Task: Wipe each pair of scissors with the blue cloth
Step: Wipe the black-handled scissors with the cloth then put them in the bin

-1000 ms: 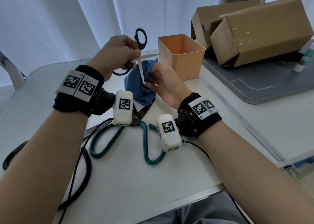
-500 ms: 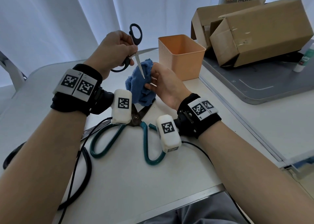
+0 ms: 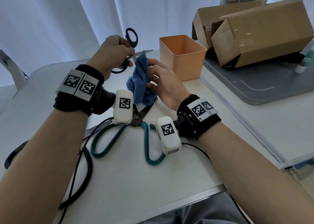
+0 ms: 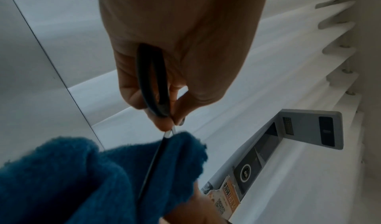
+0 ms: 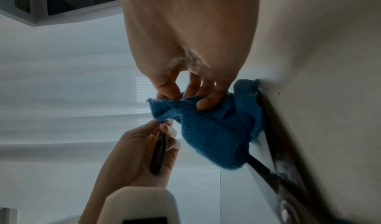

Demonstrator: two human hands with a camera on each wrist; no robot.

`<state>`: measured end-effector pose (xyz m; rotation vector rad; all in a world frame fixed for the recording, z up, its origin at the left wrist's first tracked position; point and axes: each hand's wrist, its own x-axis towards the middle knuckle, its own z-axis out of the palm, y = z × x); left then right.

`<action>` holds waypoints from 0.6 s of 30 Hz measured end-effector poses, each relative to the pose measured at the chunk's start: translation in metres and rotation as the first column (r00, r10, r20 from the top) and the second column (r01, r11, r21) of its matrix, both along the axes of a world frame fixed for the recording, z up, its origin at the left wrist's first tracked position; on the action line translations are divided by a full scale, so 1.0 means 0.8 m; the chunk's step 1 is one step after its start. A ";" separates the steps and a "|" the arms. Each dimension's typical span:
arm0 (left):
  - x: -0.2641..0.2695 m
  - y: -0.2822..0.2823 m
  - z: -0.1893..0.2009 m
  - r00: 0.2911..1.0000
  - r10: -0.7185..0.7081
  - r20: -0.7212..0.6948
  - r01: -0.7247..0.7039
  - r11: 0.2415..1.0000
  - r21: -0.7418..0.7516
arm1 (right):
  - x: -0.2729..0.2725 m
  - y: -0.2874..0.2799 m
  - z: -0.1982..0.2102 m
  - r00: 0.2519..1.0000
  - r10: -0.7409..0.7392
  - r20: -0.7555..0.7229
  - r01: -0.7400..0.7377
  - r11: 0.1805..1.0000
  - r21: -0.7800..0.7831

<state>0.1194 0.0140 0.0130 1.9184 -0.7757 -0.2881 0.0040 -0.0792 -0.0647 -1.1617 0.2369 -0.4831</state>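
Note:
My left hand (image 3: 117, 53) grips small black-handled scissors (image 3: 131, 38) by the handles, held above the table with the blades spread apart. One blade points right toward the orange bin; the other points down and is wrapped in the blue cloth (image 3: 141, 81). My right hand (image 3: 163, 81) pinches the blue cloth around that lower blade. In the left wrist view the blade (image 4: 152, 167) disappears into a fold of the cloth (image 4: 86, 178). In the right wrist view my fingers (image 5: 204, 103) clamp the cloth (image 5: 212, 133). Large teal-handled shears (image 3: 136, 135) lie open on the table beneath.
An orange plastic bin (image 3: 182, 58) stands just right of the hands. Cardboard boxes (image 3: 254, 28) sit on a grey tray (image 3: 265, 87) at the back right. Black cables (image 3: 81, 164) and another black scissor handle (image 3: 13, 154) lie at the left on the table.
The cloth has slid up the lower blade and now covers it up to near the pivot; before, the bare blade lay in front of the cloth. The scissors rose slightly.

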 end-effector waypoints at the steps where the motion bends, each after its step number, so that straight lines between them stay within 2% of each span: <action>1: -0.001 -0.001 -0.001 1.000 0.002 0.003 -0.002 1.000 0.004 | 0.000 0.001 0.000 1.000 0.009 -0.020 -0.010 1.000 -0.024; 10: 0.015 0.008 0.008 0.997 0.073 -0.021 -0.075 0.991 -0.111 | -0.002 -0.001 0.000 0.995 -0.026 -0.097 0.025 1.000 -0.007; 13: 0.018 0.010 0.009 0.997 0.076 -0.035 -0.080 0.987 -0.136 | -0.004 -0.001 0.001 0.997 -0.021 -0.077 0.020 1.000 -0.007; 15: 0.018 0.011 0.010 0.997 0.073 -0.038 -0.078 0.986 -0.150 | -0.005 -0.001 0.001 0.998 0.000 -0.060 -0.001 1.000 -0.017; 18: 0.018 0.010 0.011 0.997 0.069 -0.040 -0.075 0.984 -0.161 | -0.003 -0.001 -0.003 0.991 -0.030 -0.128 0.019 0.996 -0.087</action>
